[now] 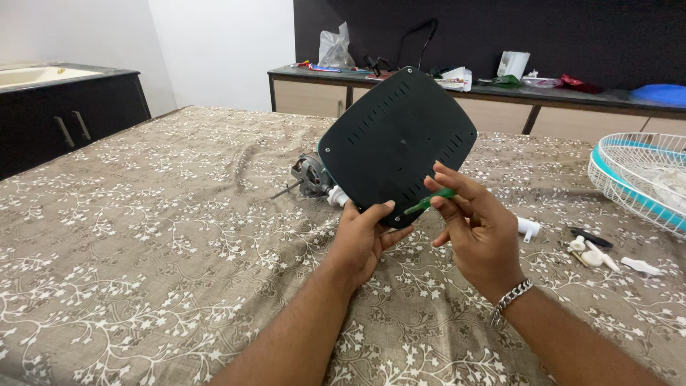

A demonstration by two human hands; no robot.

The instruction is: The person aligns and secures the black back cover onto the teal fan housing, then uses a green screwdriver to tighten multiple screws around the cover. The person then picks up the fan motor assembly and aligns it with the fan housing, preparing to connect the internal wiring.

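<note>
While the left hand (364,239) grips the black plate (397,146) upright by its lower edge, above the motor (310,175), the right hand (475,229) pinches a green screwdriver (431,201) against that edge.

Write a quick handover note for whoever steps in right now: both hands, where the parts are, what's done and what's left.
Left hand: grips the lower edge of the black vented base plate, holding it tilted up over the patterned tablecloth.
Right hand: pinches a green screwdriver at the plate's lower edge.
Fan motor lies behind the plate; small white parts and the fan guard sit to the right.
Done: fan apart. Left: plate work.
</note>
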